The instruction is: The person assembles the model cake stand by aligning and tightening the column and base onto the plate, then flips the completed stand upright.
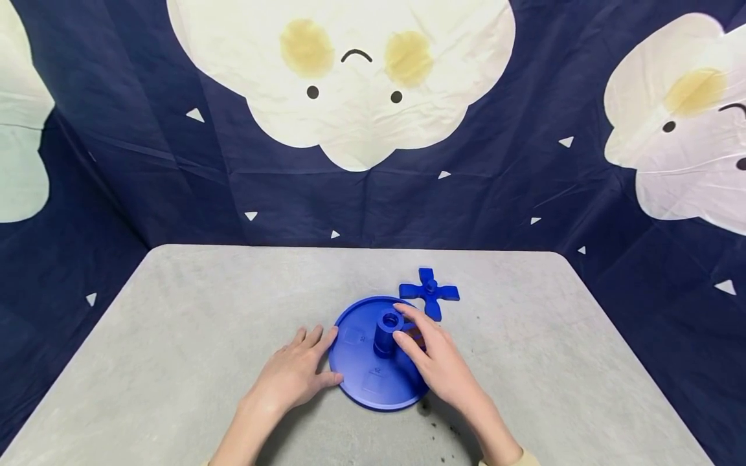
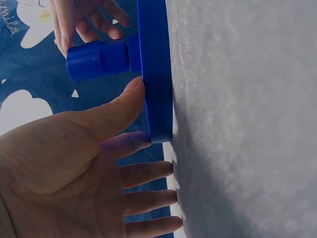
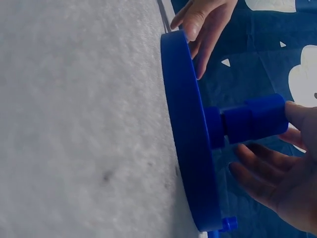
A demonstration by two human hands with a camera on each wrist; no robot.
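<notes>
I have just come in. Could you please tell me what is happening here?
A person is handling blue parts on a grey table. The left hand touches the rim of a round disc, while the right hand appears to pinch the top of the hollow post standing upright on it. A cross-shaped piece lies beyond the disc, touched by neither hand.

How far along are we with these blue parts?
Done, it seems: the post stands on the round base. In hand: the left hand touches the base's rim; the right hand holds the post's top. Probably remaining: the cross-shaped piece, lying off the post, beyond the base.
</notes>
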